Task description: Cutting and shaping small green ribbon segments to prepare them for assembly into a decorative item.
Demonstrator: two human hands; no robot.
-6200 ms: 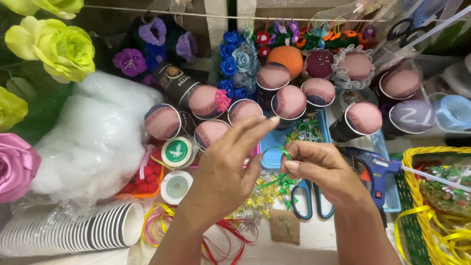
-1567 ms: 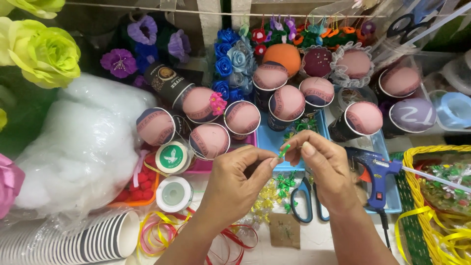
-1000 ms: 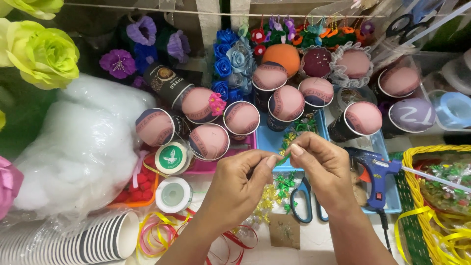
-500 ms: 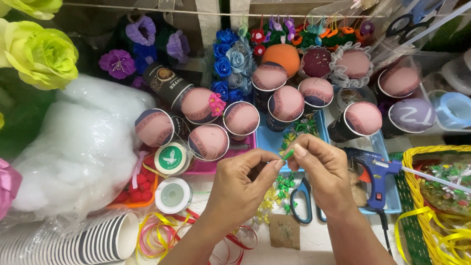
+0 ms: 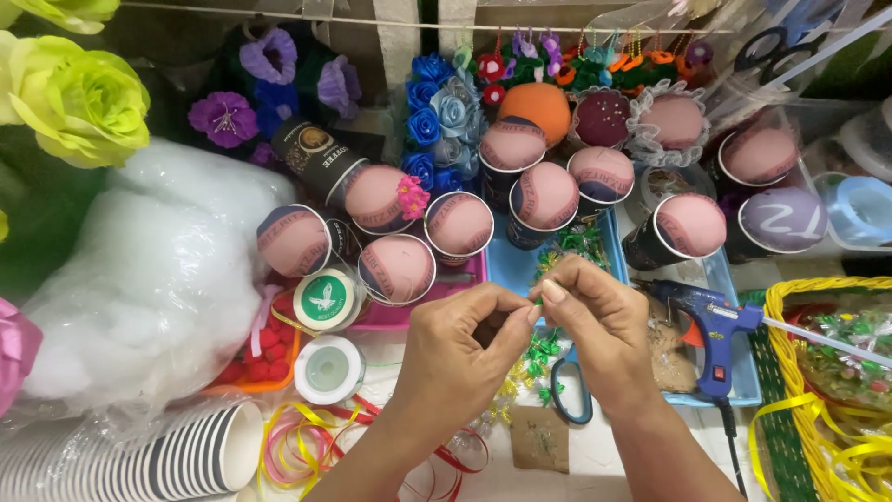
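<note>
My left hand and my right hand meet fingertip to fingertip over the middle of a craft table. Between the thumbs and forefingers they pinch a tiny green piece, mostly hidden by the fingers. Under the hands lie small green and yellow foil bits and scissors with a dark blue handle. Just beyond the hands stand several dark paper cups with pink foam tops.
A blue glue gun lies right of my right hand. A yellow basket sits at far right. A bag of white stuffing, stacked paper cups, tape rolls and ribbons lie left. Fabric flowers line the back.
My hands came together from apart, fingertips closing on the small green piece and drawing slightly nearer and lower. The camera view shifted a little.
</note>
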